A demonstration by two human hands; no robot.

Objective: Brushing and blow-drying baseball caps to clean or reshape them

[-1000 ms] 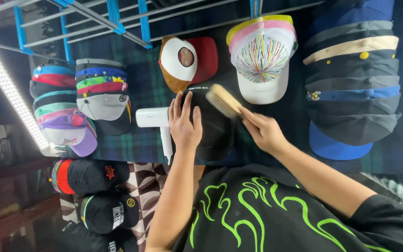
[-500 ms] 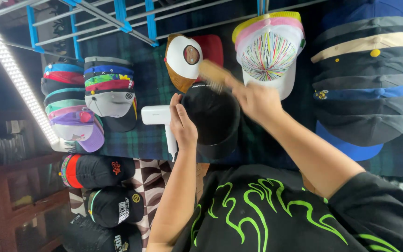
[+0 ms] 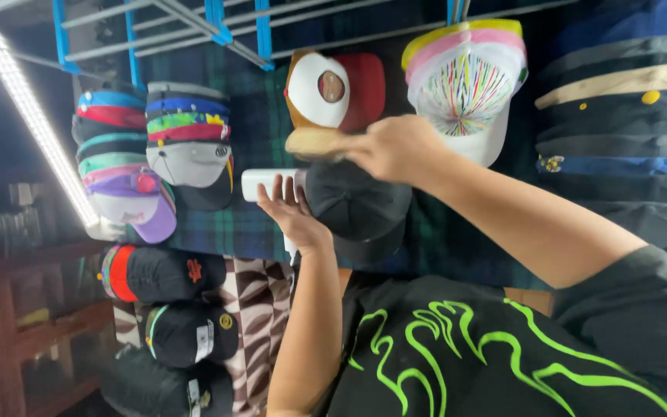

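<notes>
At the centre of the frame the person is steadying a black fabric cap (image 3: 353, 202) on the dark green plaid cloth (image 3: 260, 224). The left hand (image 3: 293, 212) is lying open, fingers spread, against the cap's left edge. The right hand (image 3: 399, 147) is closing around the handle of a pale wooden brush (image 3: 316, 142), which is hovering just above the cap, towards the upper middle of the frame. The brush is lifted clear, so the brushing looks to me only partly done. A white hair dryer (image 3: 260, 184) is lying untouched just left of the cap, and stacks of coloured caps (image 3: 187, 143) are waiting at the upper left.
</notes>
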